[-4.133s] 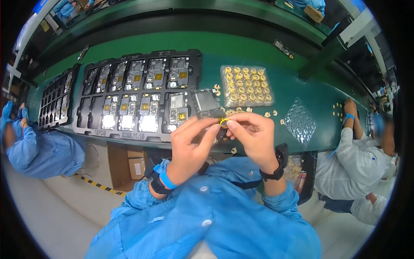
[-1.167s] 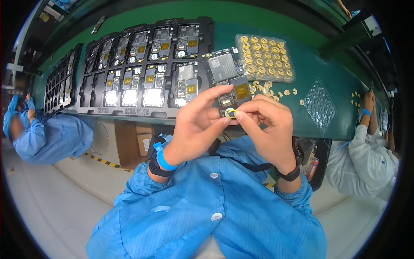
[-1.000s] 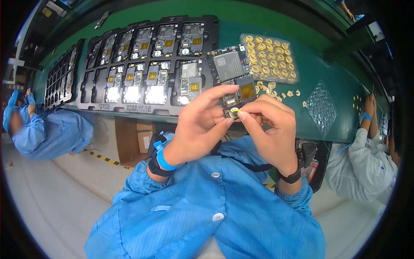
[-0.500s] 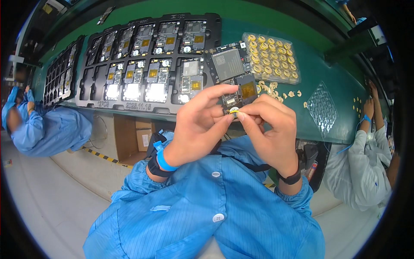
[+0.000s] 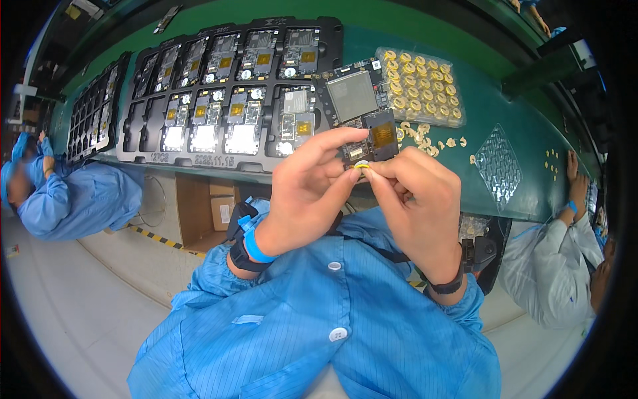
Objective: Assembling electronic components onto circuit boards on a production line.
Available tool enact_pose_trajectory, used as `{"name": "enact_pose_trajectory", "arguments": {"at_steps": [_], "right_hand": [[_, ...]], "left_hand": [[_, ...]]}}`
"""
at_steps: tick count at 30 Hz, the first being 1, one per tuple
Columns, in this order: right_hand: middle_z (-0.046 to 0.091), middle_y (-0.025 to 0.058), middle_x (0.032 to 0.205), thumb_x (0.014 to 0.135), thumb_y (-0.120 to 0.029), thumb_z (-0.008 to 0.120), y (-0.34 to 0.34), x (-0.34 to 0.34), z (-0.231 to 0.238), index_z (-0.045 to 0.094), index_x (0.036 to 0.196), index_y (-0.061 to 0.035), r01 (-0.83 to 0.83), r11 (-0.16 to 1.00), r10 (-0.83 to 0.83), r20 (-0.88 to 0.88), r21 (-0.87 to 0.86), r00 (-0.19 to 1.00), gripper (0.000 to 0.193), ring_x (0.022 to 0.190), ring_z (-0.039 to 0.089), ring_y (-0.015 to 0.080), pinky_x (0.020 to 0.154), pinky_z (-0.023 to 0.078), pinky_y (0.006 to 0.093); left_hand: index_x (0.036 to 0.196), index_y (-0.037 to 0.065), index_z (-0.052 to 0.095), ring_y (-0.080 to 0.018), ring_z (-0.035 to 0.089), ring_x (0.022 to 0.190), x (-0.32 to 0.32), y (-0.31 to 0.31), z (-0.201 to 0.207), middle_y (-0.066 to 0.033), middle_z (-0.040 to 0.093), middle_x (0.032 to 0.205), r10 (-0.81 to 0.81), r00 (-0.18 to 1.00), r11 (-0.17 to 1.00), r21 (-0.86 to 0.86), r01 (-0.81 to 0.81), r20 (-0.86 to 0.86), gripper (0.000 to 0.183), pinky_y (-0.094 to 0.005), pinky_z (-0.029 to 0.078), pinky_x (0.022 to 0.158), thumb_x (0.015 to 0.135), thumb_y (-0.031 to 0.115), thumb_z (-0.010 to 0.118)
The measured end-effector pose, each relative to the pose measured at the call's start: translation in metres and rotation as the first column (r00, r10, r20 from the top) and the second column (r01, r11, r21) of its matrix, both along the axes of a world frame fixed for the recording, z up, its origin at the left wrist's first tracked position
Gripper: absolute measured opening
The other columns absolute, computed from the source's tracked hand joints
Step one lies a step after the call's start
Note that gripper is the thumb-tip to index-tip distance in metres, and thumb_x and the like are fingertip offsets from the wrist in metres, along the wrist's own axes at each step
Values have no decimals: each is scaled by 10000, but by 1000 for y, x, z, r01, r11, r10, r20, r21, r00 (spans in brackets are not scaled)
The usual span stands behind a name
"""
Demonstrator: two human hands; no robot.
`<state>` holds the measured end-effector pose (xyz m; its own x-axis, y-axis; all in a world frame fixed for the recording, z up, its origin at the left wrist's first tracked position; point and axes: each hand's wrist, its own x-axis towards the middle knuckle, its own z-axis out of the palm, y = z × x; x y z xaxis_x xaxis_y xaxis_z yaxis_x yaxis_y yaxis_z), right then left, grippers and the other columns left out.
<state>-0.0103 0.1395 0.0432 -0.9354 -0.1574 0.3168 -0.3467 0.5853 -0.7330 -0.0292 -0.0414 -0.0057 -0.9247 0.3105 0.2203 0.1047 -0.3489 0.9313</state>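
A dark circuit board (image 5: 351, 96) with a large grey metal shield stands tilted over the bench, gripped near its lower end by my left hand (image 5: 309, 176). My left thumb reaches in from below, close to a small yellow-rimmed coin cell (image 5: 361, 164) at the board's lower edge. The thumb and forefinger of my right hand (image 5: 422, 199) pinch the cell's rim from the other side. Fingertips partly cover the cell, so how it meets the board cannot be seen.
A black tray (image 5: 199, 161) of circuit boards lies left, with another dark tray (image 5: 93, 113) beyond. A clear tray (image 5: 420, 86) of yellow-rimmed discs lies right of my board, near pale curved scraps (image 5: 422, 136) and a clear blister sheet (image 5: 498, 169). Co-workers sit on both sides.
The board has turned slightly and shifted left at its top. The coin cell shows more of its rim between my fingertips. The co-worker's hands at the right have shifted.
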Motion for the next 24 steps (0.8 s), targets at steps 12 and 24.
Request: {"name": "enact_pose_trajectory", "arguments": {"at_steps": [12,24], "right_hand": [[632,85,841,849,44,779,-5,0,0,758,995,-5,64,992,-52,102,-113,993,156,657,621,196,592,488,322],[637,105,932,857,36,786,1,-2,-4,759,1080,7,-71,995,70,-21,-76,997,226,783,651,232,658,521,333]], "left_hand": [[1461,-113,486,-202,636,1242,-3,-4,5,-206,584,1386,-22,1000,1000,11,22,-9,507,-293,580,965,963,-201,518],[1465,-119,490,-145,688,1049,-2,-5,13,-196,647,1294,35,989,996,73,-46,146,548,-244,558,845,927,-189,563]]}}
